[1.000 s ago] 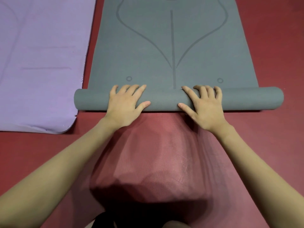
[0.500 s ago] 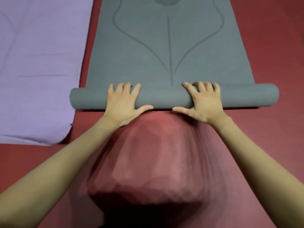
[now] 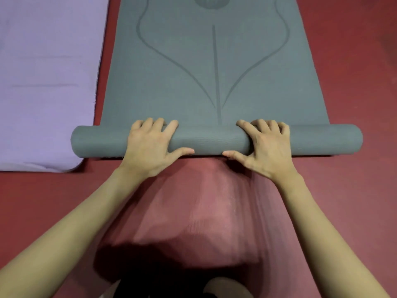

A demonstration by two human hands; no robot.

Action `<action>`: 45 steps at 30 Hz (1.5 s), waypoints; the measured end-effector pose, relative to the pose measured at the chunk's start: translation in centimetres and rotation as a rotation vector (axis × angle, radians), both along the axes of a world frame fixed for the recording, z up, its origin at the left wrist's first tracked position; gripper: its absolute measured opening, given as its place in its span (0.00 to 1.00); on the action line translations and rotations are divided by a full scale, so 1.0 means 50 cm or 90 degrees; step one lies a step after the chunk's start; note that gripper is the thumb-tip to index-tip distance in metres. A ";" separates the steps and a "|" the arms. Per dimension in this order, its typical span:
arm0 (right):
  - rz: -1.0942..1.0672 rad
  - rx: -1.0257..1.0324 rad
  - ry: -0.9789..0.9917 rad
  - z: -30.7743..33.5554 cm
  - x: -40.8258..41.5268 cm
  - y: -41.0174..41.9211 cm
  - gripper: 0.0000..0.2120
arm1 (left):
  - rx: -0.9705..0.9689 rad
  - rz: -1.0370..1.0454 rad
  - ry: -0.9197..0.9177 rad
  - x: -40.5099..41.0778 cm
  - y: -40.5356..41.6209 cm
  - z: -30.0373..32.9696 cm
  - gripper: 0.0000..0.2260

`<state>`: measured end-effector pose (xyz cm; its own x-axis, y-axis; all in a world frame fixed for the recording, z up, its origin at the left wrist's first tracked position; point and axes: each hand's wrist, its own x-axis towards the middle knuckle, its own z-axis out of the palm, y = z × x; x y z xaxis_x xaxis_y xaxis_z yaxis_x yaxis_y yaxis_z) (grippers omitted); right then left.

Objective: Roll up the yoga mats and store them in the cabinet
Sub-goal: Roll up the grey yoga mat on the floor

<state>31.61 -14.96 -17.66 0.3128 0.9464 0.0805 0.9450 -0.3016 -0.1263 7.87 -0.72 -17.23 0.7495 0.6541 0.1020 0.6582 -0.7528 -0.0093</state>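
Observation:
A grey-green yoga mat (image 3: 182, 82) with a printed line pattern lies on the floor, stretching away from me. Its near end is rolled into a thick tube (image 3: 208, 140) lying crosswise. My left hand (image 3: 150, 147) grips the tube left of centre, fingers curled over the top and thumb along the near side. My right hand (image 3: 266, 149) holds it the same way right of centre. A light purple yoga mat (image 3: 47, 82) lies flat to the left, unrolled, its rounded near corner close to the tube's left end.
Red floor matting (image 3: 354, 82) surrounds both mats and shows bare to the right of the grey mat. A narrow red strip separates the two mats. My knees are at the bottom edge, partly in shadow. No cabinet is in view.
The tube has rolled farther away from me and grown slightly thicker, covering more of the printed pattern. Both hands moved forward with it and their fingers now curl more over its top.

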 end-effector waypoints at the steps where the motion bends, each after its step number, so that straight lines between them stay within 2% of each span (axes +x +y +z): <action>1: 0.002 -0.007 0.005 0.005 -0.013 -0.026 0.42 | -0.003 0.002 0.000 -0.015 -0.025 0.002 0.36; 9: -0.001 -0.088 0.006 0.016 -0.055 -0.101 0.42 | -0.041 -0.014 -0.017 -0.069 -0.109 -0.001 0.36; 14: -0.006 -0.242 0.077 0.041 -0.039 -0.064 0.45 | -0.009 0.016 -0.084 -0.065 -0.141 -0.014 0.32; 18: -0.007 -0.304 0.161 0.057 -0.020 -0.027 0.36 | 0.061 0.010 -0.036 -0.047 -0.125 -0.041 0.34; 20: -0.013 -0.284 0.160 0.058 -0.019 -0.027 0.36 | 0.069 0.012 -0.018 -0.034 -0.102 -0.043 0.35; 26: 0.012 -0.138 0.057 0.033 -0.036 -0.059 0.48 | 0.023 -0.039 -0.008 -0.014 -0.039 -0.031 0.37; 30: 0.051 -0.050 -0.043 -0.005 -0.051 -0.079 0.46 | -0.050 -0.030 -0.004 -0.001 -0.022 -0.025 0.40; 33: 0.055 -0.055 -0.043 -0.010 -0.038 -0.066 0.43 | -0.054 -0.006 -0.022 -0.001 -0.030 -0.028 0.38; 37: 0.058 -0.124 -0.011 0.006 -0.014 -0.031 0.46 | -0.001 0.007 -0.049 0.000 -0.068 -0.030 0.32; 41: 0.060 -0.208 0.050 0.034 0.012 0.009 0.49 | 0.012 0.001 -0.007 0.010 -0.068 -0.023 0.36; 43: 0.062 -0.182 0.051 0.035 0.014 0.015 0.48 | -0.002 0.015 0.025 0.018 -0.050 -0.017 0.36; 45: 0.057 -0.096 0.047 0.023 0.011 -0.001 0.45 | -0.043 0.035 0.065 0.030 -0.030 -0.005 0.38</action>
<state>32.15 -15.00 -16.52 0.2268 0.9702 -0.0847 0.9588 -0.2377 -0.1556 9.37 -2.23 -17.47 0.7164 0.6974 -0.0186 0.6969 -0.7166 -0.0294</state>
